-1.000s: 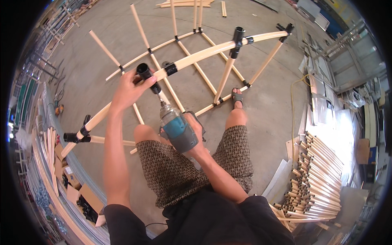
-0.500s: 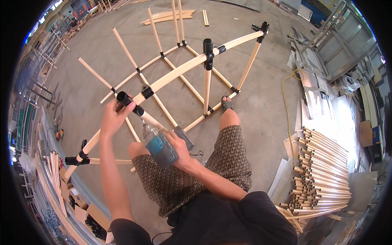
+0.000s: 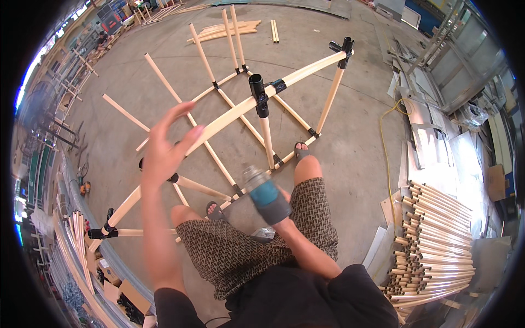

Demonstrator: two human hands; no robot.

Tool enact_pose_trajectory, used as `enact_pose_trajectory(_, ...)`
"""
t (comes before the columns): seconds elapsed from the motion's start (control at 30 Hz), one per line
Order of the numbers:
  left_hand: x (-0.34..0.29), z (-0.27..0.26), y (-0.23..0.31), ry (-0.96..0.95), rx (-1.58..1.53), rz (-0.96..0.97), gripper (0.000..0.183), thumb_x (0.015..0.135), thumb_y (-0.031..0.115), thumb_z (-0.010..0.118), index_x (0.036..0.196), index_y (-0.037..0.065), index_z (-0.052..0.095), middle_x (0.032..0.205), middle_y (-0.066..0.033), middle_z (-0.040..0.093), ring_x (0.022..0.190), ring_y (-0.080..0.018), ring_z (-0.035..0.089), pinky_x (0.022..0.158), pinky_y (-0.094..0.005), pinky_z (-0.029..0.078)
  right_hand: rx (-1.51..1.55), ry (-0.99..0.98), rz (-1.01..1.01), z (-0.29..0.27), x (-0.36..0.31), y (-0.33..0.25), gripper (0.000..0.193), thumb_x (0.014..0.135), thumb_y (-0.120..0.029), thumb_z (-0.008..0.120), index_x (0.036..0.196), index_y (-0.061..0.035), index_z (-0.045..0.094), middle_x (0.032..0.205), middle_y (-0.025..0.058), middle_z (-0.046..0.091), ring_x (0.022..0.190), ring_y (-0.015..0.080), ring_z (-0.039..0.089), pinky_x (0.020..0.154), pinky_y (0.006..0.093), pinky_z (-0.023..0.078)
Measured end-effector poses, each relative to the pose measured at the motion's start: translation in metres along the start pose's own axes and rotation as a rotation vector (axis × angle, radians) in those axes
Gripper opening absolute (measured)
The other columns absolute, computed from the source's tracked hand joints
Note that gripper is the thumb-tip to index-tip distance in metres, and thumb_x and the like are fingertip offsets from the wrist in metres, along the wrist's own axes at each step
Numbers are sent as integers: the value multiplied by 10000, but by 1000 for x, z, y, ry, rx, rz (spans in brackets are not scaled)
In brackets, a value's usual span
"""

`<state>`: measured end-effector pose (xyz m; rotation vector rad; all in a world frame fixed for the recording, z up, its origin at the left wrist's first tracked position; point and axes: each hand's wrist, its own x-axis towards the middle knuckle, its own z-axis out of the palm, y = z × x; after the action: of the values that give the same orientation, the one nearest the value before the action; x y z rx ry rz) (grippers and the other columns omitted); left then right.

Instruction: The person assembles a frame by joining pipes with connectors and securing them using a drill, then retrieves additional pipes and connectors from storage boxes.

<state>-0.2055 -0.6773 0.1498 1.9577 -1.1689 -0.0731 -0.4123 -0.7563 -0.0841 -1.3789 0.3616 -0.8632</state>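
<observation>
My left hand [image 3: 167, 147] is raised off the pipework, thumb and fingers apart, with nothing in it; motion smears it slightly. It hovers over the near end of a cream top pipe [image 3: 229, 116], partly hiding a black joint [image 3: 173, 177] below. My right hand [image 3: 283, 223] grips a teal and grey power driver [image 3: 263, 191], held above my lap, its nose blurred and apart from the pipes. The standing frame has an upright black pipe connector [image 3: 258, 93] midway along the top pipe and another connector [image 3: 344, 52] at its far right end.
Several uprights [image 3: 164, 79] rise from the frame's floor-level part. A stack of cream pipes [image 3: 432, 246] lies at right, a yellow cable [image 3: 384, 136] beyond it. Cardboard boxes [image 3: 131, 295] and long grey pipes [image 3: 109, 218] are at left. More cream pieces [image 3: 227, 31] lie far off.
My left hand has let go of the black joint and lifted up and away. My right hand has drawn the driver off the joint, to the right. The view has shifted a little.
</observation>
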Motion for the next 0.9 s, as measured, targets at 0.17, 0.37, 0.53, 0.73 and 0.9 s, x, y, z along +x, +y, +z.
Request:
enact_pose_trajectory(0.17, 76, 84, -38, -283, -19, -111, 652, 837, 229, 781, 1382, -29, 534, 1307, -168, 645, 1223, -284, 617, 1054, -406, 466, -448, 131, -98, -41, 26, 10, 198, 865, -154, 781, 1010, -37, 714, 883, 80, 705, 801, 229, 685, 719, 363, 530)
enact_pose_trajectory(0.37, 106, 113, -26, -358, -338, -318, 510, 842, 276, 805, 1262, 52, 619, 1136, -84, 685, 823, -125, 647, 605, -290, 512, -206, 147, 83, -68, 58, -1, 176, 886, -138, 773, 1008, -26, 713, 889, 76, 713, 780, 215, 682, 703, 353, 538)
enact_pose_trajectory(0.53, 108, 127, -32, -243, -265, -323, 404, 870, 352, 791, 1098, 56, 638, 956, -36, 712, 639, -91, 636, 446, -245, 431, -281, 129, -72, -70, 68, 6, 190, 894, -128, 776, 1023, -19, 689, 875, 41, 687, 768, 144, 646, 700, 311, 527)
enact_pose_trajectory(0.73, 107, 129, -35, -216, -264, -304, 385, 862, 332, 803, 1096, 78, 631, 893, -18, 693, 639, -85, 631, 447, -242, 428, -459, 29, -242, -77, 85, -19, 191, 879, -136, 785, 1019, -30, 711, 898, 74, 710, 796, 204, 678, 718, 353, 542)
enact_pose_trajectory(0.9, 113, 128, -22, -304, -292, -385, 372, 854, 272, 810, 1124, 95, 624, 891, -12, 684, 650, -80, 611, 467, -230, 415, -485, 12, -236, -82, 89, -6, 191, 874, -146, 786, 1011, -36, 712, 896, 78, 712, 793, 229, 682, 713, 366, 542)
